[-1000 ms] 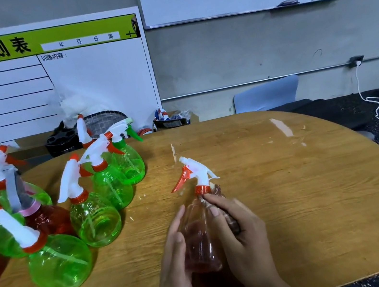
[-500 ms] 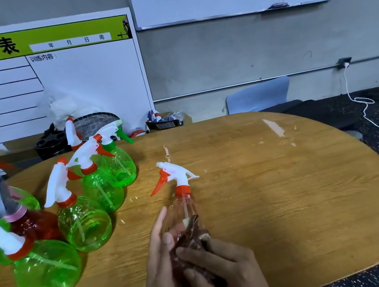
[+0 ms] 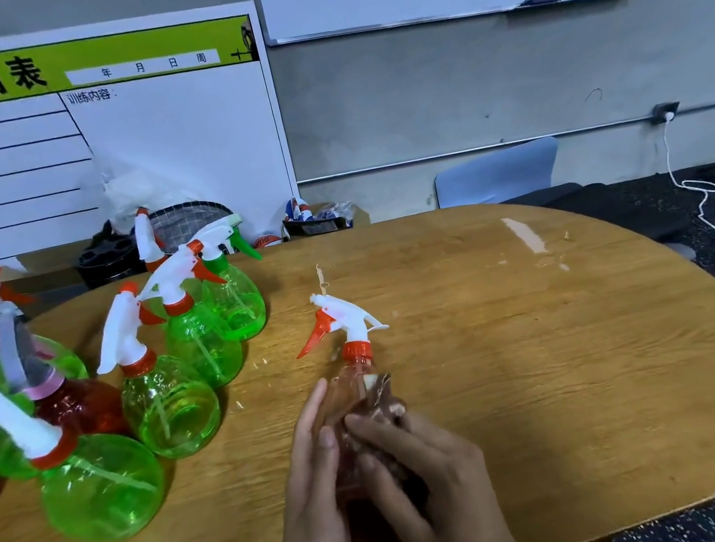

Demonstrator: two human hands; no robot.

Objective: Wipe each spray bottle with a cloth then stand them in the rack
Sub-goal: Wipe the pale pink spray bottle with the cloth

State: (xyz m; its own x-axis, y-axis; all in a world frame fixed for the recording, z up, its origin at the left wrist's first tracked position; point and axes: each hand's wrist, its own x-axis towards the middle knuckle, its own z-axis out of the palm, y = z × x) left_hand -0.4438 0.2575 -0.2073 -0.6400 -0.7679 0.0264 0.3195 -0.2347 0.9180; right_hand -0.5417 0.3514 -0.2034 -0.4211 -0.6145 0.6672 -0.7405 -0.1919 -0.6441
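Oval wooden table (image 3: 556, 379) fills the lower frame. A cluster of round translucent green spray bottles (image 3: 169, 406) with white trigger heads and orange collars stands upright at centre left and lower left; contents cannot be confirmed. One dark red round bottle with a pink collar (image 3: 78, 406) stands among them, touching its green neighbours.

Right hand (image 3: 437, 491), lower centre: fingers curled over a brownish crumpled cloth (image 3: 381, 402), pressing it against the bottle's right side; grasping the cloth. Left hand (image 3: 311, 494), just beside it: fingers nearly straight, palm and fingertips laid flat against the bottle's left side, steadying rather than clenching.

Clear pinkish plastic spray bottle with white trigger head and orange collar (image 3: 351, 353) sits between both hands at lower centre, base towards the bottom edge. Long axis runs near upright, leaning slightly away. The orange trigger lever juts towards the left of the frame, the white head towards the right. Appears empty, though blur limits certainty.
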